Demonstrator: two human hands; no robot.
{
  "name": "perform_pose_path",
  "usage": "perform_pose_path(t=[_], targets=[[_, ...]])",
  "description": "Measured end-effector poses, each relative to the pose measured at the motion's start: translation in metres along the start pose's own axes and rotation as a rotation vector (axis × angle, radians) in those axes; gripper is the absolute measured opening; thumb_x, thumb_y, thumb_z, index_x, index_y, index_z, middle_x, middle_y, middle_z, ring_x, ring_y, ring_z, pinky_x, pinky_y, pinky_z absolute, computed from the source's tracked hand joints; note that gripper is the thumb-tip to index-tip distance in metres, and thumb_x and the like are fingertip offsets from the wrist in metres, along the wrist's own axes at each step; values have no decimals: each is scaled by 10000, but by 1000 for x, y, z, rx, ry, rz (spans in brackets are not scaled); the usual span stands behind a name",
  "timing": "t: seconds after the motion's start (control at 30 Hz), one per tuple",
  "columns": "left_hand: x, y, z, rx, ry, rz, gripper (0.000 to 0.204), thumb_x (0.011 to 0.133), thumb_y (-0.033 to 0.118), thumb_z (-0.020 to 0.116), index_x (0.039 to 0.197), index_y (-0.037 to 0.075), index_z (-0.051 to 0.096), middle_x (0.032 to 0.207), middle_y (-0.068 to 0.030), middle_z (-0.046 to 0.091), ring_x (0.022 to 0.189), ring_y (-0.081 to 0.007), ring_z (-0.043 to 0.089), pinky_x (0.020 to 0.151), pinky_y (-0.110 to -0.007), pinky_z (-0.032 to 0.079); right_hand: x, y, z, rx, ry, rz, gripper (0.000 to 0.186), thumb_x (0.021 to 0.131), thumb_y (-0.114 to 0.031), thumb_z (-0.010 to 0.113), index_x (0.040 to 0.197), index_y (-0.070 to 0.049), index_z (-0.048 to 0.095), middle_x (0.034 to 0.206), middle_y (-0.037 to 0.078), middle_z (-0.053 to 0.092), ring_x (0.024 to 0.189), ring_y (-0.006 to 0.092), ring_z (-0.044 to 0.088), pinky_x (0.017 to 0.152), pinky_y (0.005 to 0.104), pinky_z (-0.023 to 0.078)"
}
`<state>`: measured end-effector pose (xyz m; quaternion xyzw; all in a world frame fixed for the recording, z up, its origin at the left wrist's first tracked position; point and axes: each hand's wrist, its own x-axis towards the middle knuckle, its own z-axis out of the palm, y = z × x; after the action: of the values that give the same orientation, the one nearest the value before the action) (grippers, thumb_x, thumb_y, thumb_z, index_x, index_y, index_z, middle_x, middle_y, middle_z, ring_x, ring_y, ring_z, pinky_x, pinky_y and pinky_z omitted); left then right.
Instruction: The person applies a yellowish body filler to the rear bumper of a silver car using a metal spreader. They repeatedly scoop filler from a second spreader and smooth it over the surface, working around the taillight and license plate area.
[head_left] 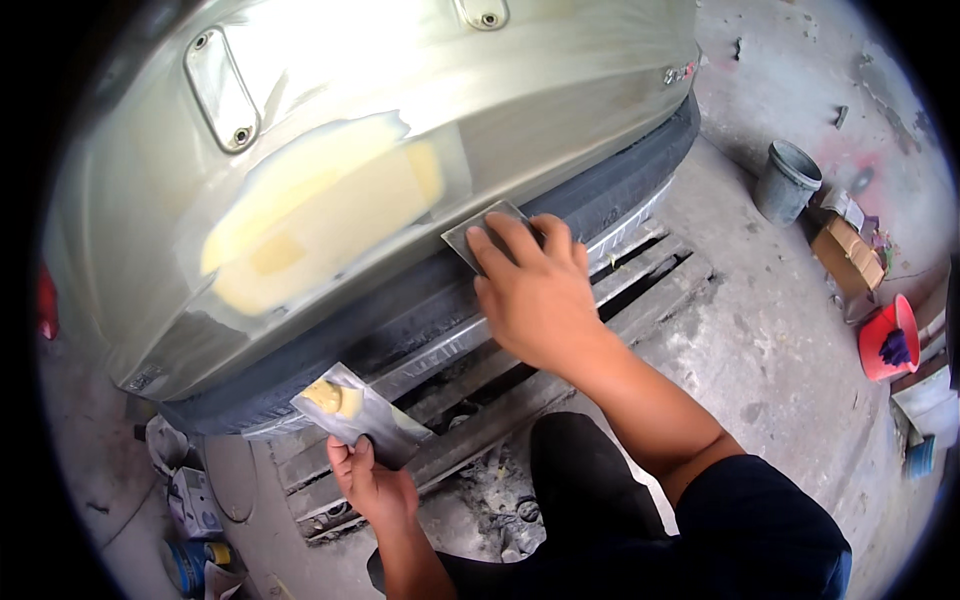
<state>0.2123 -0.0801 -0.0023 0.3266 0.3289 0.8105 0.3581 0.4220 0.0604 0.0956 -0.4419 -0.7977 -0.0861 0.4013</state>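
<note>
My right hand (540, 300) grips a flat, thin, dark putty spreader (462, 238), its fingers spread over the blade. The spreader is at the lower edge of a pale metallic car tailgate (560, 110); whether it touches the panel I cannot tell. To its left, a broad yellow filler patch (340, 190) covers part of the panel, ringed by sanded grey. Lower left, my left hand (375, 490) pinches a rectangular metal plate (375, 425) by its near edge. A lump of yellow putty (323, 396) lies on the plate's far left corner.
A dark bumper (400, 310) runs beneath the tailgate, above a slatted floor grating (480, 400). A grey bucket (787, 183), a cardboard box (848, 258) and a red bucket (885, 340) stand at right. A white box (193, 503) and blue cans (185, 565) are lower left.
</note>
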Motion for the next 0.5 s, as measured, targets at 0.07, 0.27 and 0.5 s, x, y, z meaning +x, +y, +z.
perform_pose_path(t=[0.07, 0.27, 0.5], targets=[[0, 4, 11, 46, 27, 30, 340, 917, 42, 537, 1254, 32, 496, 1245, -98, 583, 1151, -219, 556, 1049, -391, 397, -10, 0, -20, 118, 0, -25, 474, 815, -139, 661, 1278, -60, 596, 1335, 124, 514, 1136, 379, 470, 950, 468, 411], [0, 4, 57, -34, 10, 47, 422, 945, 26, 556, 1346, 28, 427, 1261, -87, 580, 1160, -182, 542, 1061, -364, 366, -49, 17, -20, 401, -35, -105, 430, 795, -131, 710, 1212, -43, 650, 1293, 135, 547, 1134, 393, 493, 981, 465, 424], [-2, 5, 73, 8, 8, 83, 504, 954, 27, 567, 1417, 19, 370, 1335, -111, 542, 1217, -204, 523, 1068, -376, 384, -49, 3, -27, 461, -135, -246, 400, 765, -153, 740, 1159, -102, 693, 1292, 113, 566, 1178, 409, 495, 968, 472, 435]])
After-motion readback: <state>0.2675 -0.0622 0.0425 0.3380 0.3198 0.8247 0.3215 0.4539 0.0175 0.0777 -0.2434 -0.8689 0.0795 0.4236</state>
